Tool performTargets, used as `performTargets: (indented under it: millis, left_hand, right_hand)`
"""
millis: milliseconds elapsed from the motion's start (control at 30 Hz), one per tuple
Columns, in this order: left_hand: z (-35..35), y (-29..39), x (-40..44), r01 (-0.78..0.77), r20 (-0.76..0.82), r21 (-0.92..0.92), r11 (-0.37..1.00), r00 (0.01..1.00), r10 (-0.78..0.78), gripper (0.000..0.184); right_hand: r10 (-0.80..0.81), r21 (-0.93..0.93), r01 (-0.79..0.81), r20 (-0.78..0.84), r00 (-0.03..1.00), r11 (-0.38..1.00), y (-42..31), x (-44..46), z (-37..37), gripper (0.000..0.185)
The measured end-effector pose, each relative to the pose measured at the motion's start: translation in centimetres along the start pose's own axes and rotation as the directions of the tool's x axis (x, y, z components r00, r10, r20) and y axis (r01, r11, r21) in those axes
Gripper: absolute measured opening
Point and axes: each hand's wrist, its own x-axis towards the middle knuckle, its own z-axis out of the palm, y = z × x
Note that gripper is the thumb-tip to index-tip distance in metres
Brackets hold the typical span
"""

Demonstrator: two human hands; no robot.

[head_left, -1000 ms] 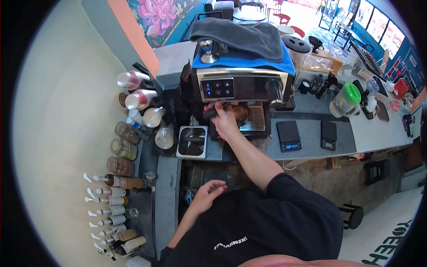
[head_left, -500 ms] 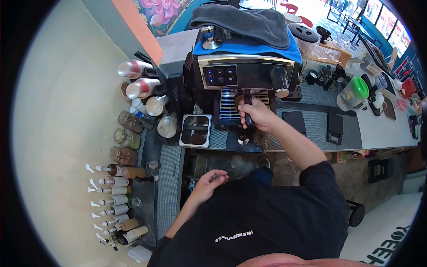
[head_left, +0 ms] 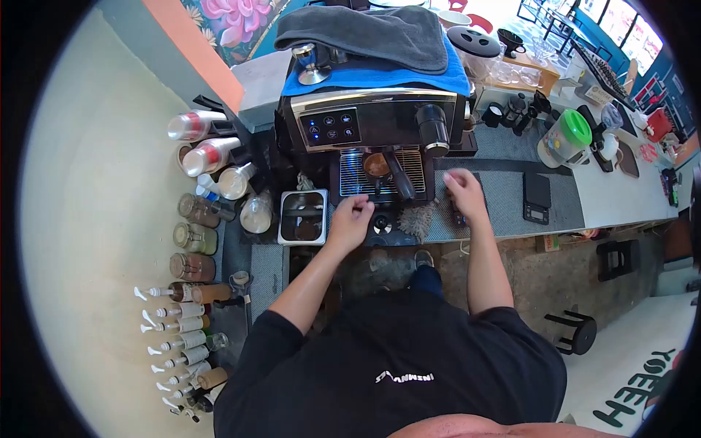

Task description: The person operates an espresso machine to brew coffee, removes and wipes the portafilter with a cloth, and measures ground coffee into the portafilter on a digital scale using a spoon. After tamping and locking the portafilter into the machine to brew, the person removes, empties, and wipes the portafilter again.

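- Reaching over the counter (head_left: 504,155), 2 bare hands stand on either side of a black handle (head_left: 401,179) that juts from under a coffee machine (head_left: 391,120).
- Left hand (head_left: 349,225): just in front of the drip tray (head_left: 352,182) and beside a steel bin (head_left: 303,193); fingers loosely bent, a gap showing between thumb and forefinger. Whether the fingertips touch the tray cannot be told.
- Right hand (head_left: 468,197): to the right of the tray, partly hiding a dark scale (head_left: 459,217); fingers loosely bent, thumb apart from the palm. Contact with the scale cannot be told.
- Small brown cup (head_left: 377,165): upright on the tray's grid, left of the handle.
- Front edge of the counter: a round metal piece (head_left: 382,223) and, to its right, a tufted brush (head_left: 418,220), both between the 2 hands.
- Top of the machine: a gray towel (head_left: 372,40) over a blue towel (head_left: 376,82), with a silver tamper (head_left: 310,69) at the left.
- Far right: a second scale (head_left: 537,191) and a green-lidded pitcher (head_left: 564,140).
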Motion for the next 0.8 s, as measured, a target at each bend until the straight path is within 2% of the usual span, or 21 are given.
performTargets:
  millis: [33, 100, 133, 233, 267, 367, 467, 567, 667, 767, 800]
  left_hand:
    - [0.3, 0.1, 1.1, 0.02, -0.009, 0.009, 1.0, 1.0, -0.02, 0.04]
    - [1.2, 0.4, 3.0, 0.055, -0.024, 0.023, 0.998, 0.998, -0.055, 0.041]
    - [1.5, 1.5, 3.3, 0.086, -0.04, 0.021, 0.996, 0.996, -0.085, 0.042]
    - [2.5, 0.9, 4.3, 0.061, -0.063, 0.105, 0.993, 0.997, -0.054, 0.043]
    - [3.2, -0.5, 4.7, -0.004, -0.104, 0.139, 0.99, 0.994, 0.019, 0.039]
    - [4.4, -1.7, 5.3, 0.112, -0.074, -0.027, 0.993, 0.991, -0.114, 0.031]
    - [4.0, 0.1, 5.1, 0.219, 0.023, -0.227, 0.949, 0.975, -0.22, 0.024]
    - [3.8, -1.4, 5.6, 0.16, 0.007, -0.225, 0.961, 0.987, -0.163, 0.022]
    - [3.6, -2.0, 6.1, 0.106, 0.012, -0.35, 0.931, 0.994, -0.109, 0.023]
    - [2.7, -1.2, 6.3, 0.113, 0.036, -0.304, 0.946, 0.994, -0.107, 0.024]
    - [2.6, -1.0, 6.5, 0.112, 0.04, -0.323, 0.94, 0.994, -0.105, 0.024]
  right_hand:
    - [-0.097, -0.384, 0.007, -0.218, 0.971, 0.923, 4.3, 0.0, -0.8, 0.103]
    - [0.091, -0.593, -0.272, -0.316, 0.944, 0.758, 5.3, -3.3, -1.4, 0.128]
    - [0.168, -0.667, -0.397, -0.381, 0.909, 0.63, 5.8, -4.2, -1.7, 0.141]
    - [0.299, -0.662, -0.435, -0.316, 0.9, 0.61, 6.7, -5.1, -1.4, 0.155]
    - [0.241, -0.658, -0.428, -0.359, 0.902, 0.62, 6.9, -5.2, -0.7, 0.149]
    - [0.186, -0.615, -0.411, -0.397, 0.899, 0.674, 6.7, -5.5, -0.1, 0.142]
    - [0.175, -0.475, -0.38, -0.42, 0.891, 0.794, 4.5, -6.7, -0.6, 0.133]
    - [0.04, -0.429, -0.275, -0.481, 0.876, 0.86, 3.2, -8.7, -0.2, 0.125]
    - [-0.126, -0.484, -0.117, -0.442, 0.888, 0.867, 0.5, -11.4, 0.6, 0.121]
    - [-0.327, -0.561, 0.098, -0.325, 0.888, 0.822, -1.7, -13.2, 1.7, 0.117]
    - [-0.316, -0.545, 0.12, -0.283, 0.905, 0.83, -2.6, -13.6, 2.2, 0.117]
